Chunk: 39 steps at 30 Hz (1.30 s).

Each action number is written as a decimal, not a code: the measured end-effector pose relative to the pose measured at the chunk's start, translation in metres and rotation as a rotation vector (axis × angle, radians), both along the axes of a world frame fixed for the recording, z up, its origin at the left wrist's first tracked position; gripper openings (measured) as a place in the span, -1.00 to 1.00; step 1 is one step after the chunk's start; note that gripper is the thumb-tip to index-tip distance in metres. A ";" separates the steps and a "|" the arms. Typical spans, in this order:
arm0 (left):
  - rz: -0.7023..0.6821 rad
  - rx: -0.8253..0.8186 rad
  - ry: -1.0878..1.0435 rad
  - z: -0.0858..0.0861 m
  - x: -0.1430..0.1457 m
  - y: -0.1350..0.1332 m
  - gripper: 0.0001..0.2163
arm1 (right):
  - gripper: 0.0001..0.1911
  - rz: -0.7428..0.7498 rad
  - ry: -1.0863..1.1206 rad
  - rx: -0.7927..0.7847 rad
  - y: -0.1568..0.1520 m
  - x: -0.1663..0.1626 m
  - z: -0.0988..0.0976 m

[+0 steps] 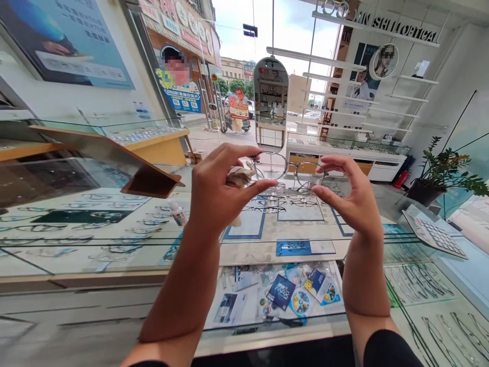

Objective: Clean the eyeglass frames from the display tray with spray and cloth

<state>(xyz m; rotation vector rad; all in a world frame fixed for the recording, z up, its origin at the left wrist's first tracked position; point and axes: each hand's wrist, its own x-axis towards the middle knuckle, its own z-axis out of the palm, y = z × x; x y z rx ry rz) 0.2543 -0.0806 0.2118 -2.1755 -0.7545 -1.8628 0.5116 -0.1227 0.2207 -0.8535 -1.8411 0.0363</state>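
Observation:
I hold a pair of thin metal-framed glasses (291, 172) up in front of me, above a glass display counter (244, 239). My left hand (218, 189) pinches the left side of the frame and also clutches a crumpled beige cloth (239, 177). My right hand (349, 196) pinches the right side of the frame between thumb and fingers. Both lenses are clear and face me.
Rows of eyeglasses lie under the counter glass (275, 204). A small bottle (178, 212) stands on the counter at left, a calculator (435, 235) at right. A standing mirror (270, 102) rises behind the glasses. A potted plant (443, 171) sits far right.

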 end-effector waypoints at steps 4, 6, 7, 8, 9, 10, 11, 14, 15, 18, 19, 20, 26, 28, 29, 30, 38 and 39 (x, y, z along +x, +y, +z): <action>-0.003 -0.009 -0.005 -0.001 0.001 0.000 -0.64 | -0.53 -0.023 -0.007 0.009 0.001 0.002 -0.002; 0.001 0.003 -0.014 -0.003 0.002 0.000 -0.62 | -0.52 -0.024 -0.016 -0.003 0.001 0.003 -0.003; 0.005 0.013 -0.019 -0.003 0.002 0.000 -0.61 | -0.52 -0.027 -0.017 -0.007 0.001 0.003 -0.004; 0.011 0.020 -0.023 -0.003 0.002 0.001 -0.60 | -0.54 -0.030 -0.016 -0.007 0.001 0.003 -0.004; 0.017 0.023 -0.024 -0.004 0.003 0.001 -0.60 | -0.55 -0.035 -0.015 -0.005 0.001 0.003 -0.004; 0.025 0.027 -0.023 -0.004 0.003 0.001 -0.59 | -0.57 -0.040 -0.015 0.000 0.001 0.002 -0.005; 0.034 0.025 -0.019 -0.004 0.003 0.000 -0.59 | -0.59 -0.046 -0.016 0.006 0.001 0.002 -0.005; 0.054 -0.004 -0.006 -0.004 0.002 -0.001 -0.60 | -0.62 -0.061 -0.023 0.022 -0.001 0.001 -0.005; 0.056 -0.010 -0.003 -0.004 0.002 -0.001 -0.60 | -0.62 -0.068 -0.024 0.027 -0.001 0.000 -0.005; 0.057 -0.020 0.009 -0.004 0.001 -0.002 -0.61 | -0.59 -0.095 -0.027 0.039 -0.003 -0.001 -0.005; 0.059 -0.021 0.015 -0.004 0.001 -0.002 -0.60 | -0.59 -0.102 -0.029 0.040 -0.003 -0.001 -0.005; 0.061 -0.028 0.020 -0.004 0.000 -0.002 -0.60 | -0.59 -0.106 -0.033 0.041 -0.004 -0.001 -0.005; -0.009 -0.067 0.036 -0.002 -0.004 -0.005 -0.63 | -0.59 -0.114 -0.049 0.051 -0.008 -0.001 -0.004; -0.045 -0.059 0.032 -0.002 -0.006 -0.003 -0.63 | -0.60 -0.123 -0.055 0.057 -0.010 -0.001 -0.004; -0.066 -0.057 0.032 -0.002 -0.008 -0.002 -0.63 | -0.60 -0.127 -0.058 0.060 -0.011 -0.001 -0.004; -0.088 -0.057 0.034 -0.003 -0.009 0.000 -0.62 | -0.60 -0.128 -0.061 0.063 -0.011 -0.001 -0.004; -0.223 -0.104 0.042 -0.004 -0.020 0.012 -0.65 | -0.60 -0.126 -0.068 0.082 -0.012 -0.003 -0.004; -0.228 -0.111 0.034 -0.005 -0.020 0.013 -0.65 | -0.60 -0.128 -0.071 0.083 -0.012 -0.003 -0.004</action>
